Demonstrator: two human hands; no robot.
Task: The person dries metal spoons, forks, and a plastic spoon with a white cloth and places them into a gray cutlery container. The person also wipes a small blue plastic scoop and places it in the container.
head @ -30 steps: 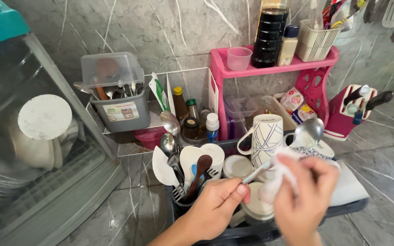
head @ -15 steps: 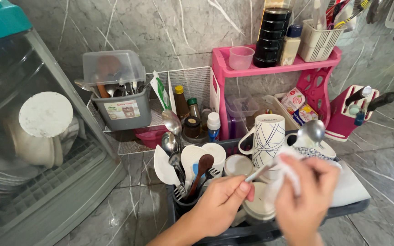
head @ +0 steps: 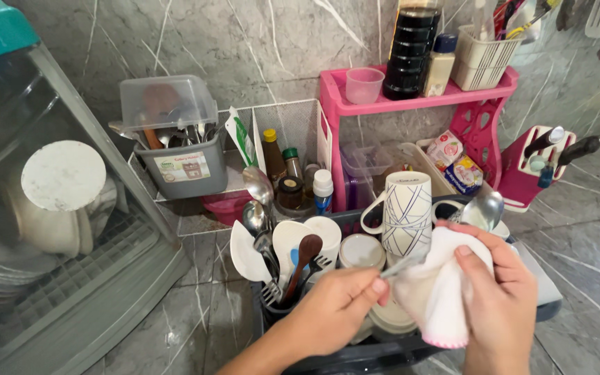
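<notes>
My left hand [head: 331,312] pinches the handle end of a thin metal utensil [head: 404,264]. The utensil's far end is wrapped in a white cloth with a pink edge [head: 433,295], which my right hand [head: 498,295] grips from the right. What kind of utensil it is stays hidden by the cloth. Both hands hover over a dark drying tray [head: 355,357]. The tray holds a white mug with dark lines [head: 405,212], a large metal spoon [head: 484,208], upturned cups, and a cutlery cup with white spoons and a brown wooden spoon [head: 303,257].
A pink two-level shelf [head: 411,104] with bottles and a basket stands behind the tray. A grey lidded cutlery box [head: 175,153] sits on a wire rack to the left. A clear-walled dish cabinet [head: 50,229] fills the left side. A pink knife block [head: 539,163] stands at right.
My right hand has shifted the cloth along the utensil, turning it slightly. My left hand keeps its hold in about the same place.
</notes>
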